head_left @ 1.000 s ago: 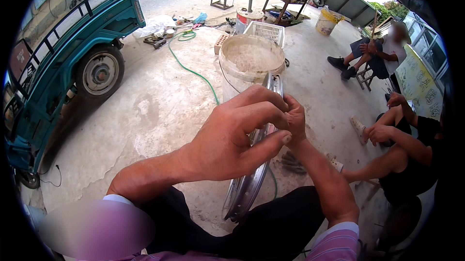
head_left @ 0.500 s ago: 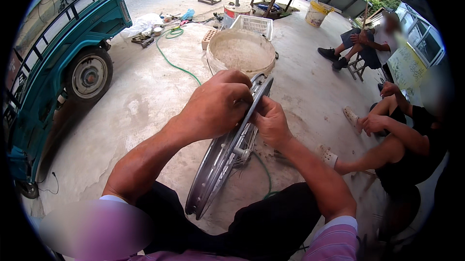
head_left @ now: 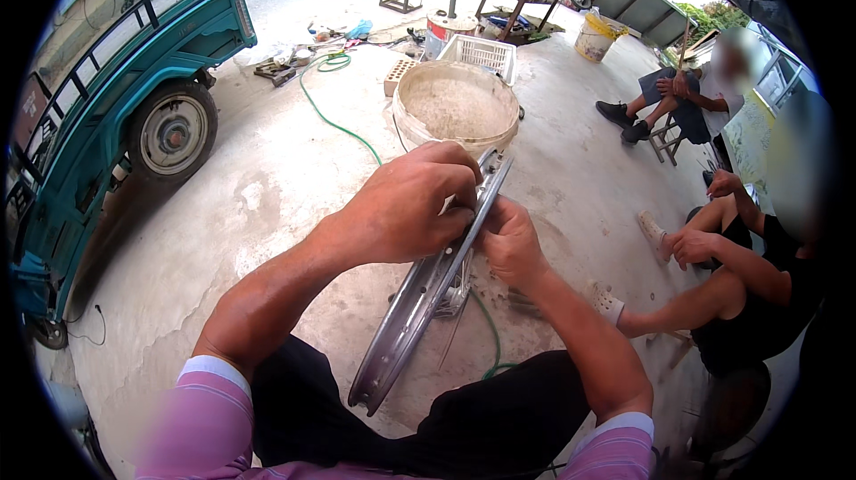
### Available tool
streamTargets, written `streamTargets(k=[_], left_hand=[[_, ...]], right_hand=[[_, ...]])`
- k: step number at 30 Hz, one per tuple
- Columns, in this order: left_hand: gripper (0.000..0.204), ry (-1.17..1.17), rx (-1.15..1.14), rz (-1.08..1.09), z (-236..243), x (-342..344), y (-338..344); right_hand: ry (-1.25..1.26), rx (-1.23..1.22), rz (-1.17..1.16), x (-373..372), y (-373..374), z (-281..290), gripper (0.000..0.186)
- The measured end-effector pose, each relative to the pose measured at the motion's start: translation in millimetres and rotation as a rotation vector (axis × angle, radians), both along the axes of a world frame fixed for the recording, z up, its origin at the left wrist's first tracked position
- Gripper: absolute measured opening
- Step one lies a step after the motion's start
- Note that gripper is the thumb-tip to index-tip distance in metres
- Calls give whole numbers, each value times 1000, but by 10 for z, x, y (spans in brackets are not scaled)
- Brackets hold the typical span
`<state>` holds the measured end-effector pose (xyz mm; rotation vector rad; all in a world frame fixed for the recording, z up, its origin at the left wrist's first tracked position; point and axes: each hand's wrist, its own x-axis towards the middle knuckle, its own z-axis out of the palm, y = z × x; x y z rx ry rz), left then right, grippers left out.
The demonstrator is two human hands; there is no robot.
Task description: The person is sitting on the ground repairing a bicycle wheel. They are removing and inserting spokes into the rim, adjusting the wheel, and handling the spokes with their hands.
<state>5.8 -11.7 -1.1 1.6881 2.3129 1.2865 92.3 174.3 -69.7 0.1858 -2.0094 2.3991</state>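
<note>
Two-sided work on a bare wheel rim [head_left: 412, 315]

Far left, I see a teal cart [head_left: 183, 45]. My left hand [head_left: 415, 199] curls narrow at the tilted rim, which slants from between the black-trousered knees [head_left: 522, 395] toward a bucket [head_left: 456, 104]. My right hand [head_left: 513, 244] bunches against the opposite side. Hidden fingertips: I can't tell what either grips.

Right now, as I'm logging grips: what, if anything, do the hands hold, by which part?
A metal wheel rim: the right hand holds its upper part, inner side. The left hand lies over its outer side; that grip is hidden.
</note>
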Motion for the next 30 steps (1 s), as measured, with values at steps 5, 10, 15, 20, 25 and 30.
streamTargets(k=[5, 10, 15, 20, 25, 30], left_hand=[[12, 14, 106, -63, -62, -42, -16], [13, -27, 29, -48, -24, -44, 6], [10, -1, 129, -65, -121, -60, 41], [12, -18, 75, -59, -69, -62, 66], [9, -35, 136, -82, -101, -76, 78], [11, -30, 64, -32, -76, -87, 69]], right_hand=[[18, 58, 25, -44, 39, -23, 32], [-3, 49, 17, -16, 38, 7, 30], [10, 95, 13, -14, 59, 32, 29], [4, 56, 37, -6, 75, 15, 29], [38, 71, 25, -31, 76, 31, 28], [24, 43, 44, -57, 86, -35, 27]])
